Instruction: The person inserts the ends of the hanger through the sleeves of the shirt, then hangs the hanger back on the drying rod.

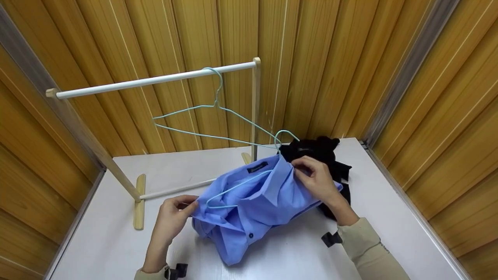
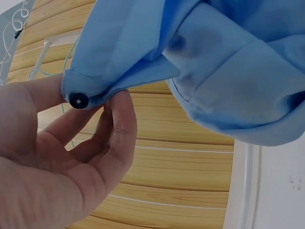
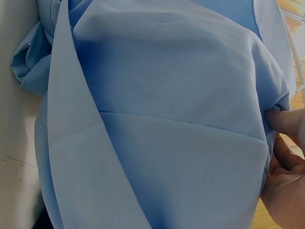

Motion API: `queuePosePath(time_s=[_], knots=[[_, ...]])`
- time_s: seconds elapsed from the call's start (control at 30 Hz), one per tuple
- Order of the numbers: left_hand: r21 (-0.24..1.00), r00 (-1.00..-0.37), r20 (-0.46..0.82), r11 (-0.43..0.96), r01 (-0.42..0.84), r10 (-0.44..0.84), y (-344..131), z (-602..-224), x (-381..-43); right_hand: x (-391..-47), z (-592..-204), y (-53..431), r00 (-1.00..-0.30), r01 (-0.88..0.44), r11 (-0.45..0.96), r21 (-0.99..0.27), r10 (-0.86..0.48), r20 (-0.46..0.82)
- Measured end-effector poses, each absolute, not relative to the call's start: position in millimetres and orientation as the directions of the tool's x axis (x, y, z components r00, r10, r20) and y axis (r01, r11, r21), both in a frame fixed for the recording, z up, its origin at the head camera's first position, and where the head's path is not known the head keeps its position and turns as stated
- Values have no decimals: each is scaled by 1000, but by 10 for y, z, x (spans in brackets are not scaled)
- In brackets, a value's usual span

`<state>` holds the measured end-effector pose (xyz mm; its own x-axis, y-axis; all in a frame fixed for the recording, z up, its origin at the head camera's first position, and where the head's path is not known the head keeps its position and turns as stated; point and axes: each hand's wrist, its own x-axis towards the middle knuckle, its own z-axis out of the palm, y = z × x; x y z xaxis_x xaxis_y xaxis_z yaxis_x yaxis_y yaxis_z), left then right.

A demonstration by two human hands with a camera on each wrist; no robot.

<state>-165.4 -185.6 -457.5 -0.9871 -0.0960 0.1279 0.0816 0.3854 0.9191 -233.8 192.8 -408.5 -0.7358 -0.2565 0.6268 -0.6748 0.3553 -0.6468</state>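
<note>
A blue button shirt [image 1: 291, 194] is held up over the white table, its dark neck label showing. Inside its open collar sits a light-blue wire hanger [image 1: 229, 190], whose hook stands out above the collar. My left hand [image 1: 173, 216] pinches the shirt's edge at the left, beside a dark button [image 2: 78, 100] in the left wrist view. At the other side, my right hand [image 1: 317, 181] pinches the fabric near the shoulder, thumb against fingers. The far part of the hanger is hidden under the cloth.
A clothes rack [image 1: 155, 80] with a white rail stands at the back left. From it hangs a second, bare wire hanger [image 1: 186, 132]. Black clothing [image 1: 317, 149] lies behind the shirt at the right. Wood-patterned walls [image 1: 311, 58] enclose the table [image 1: 97, 233].
</note>
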Motion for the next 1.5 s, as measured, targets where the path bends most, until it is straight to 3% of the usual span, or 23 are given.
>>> queuePosePath(time_s=[0.6,0.97,1.5], knots=[[961,-970,166,251,119,-176,-1885,-4432,-1616,-2340,-4094,1911,-716,-693,367,-621,-251,651],[960,-965,181,247,131,-190,-1868,-4300,-1538,-2332,-4108,1900,-702,-701,393,-595,-236,672],[944,-937,288,225,242,-198,-1810,-4221,-1509,-2361,-4134,1880,-616,-762,402,-507,-207,760]])
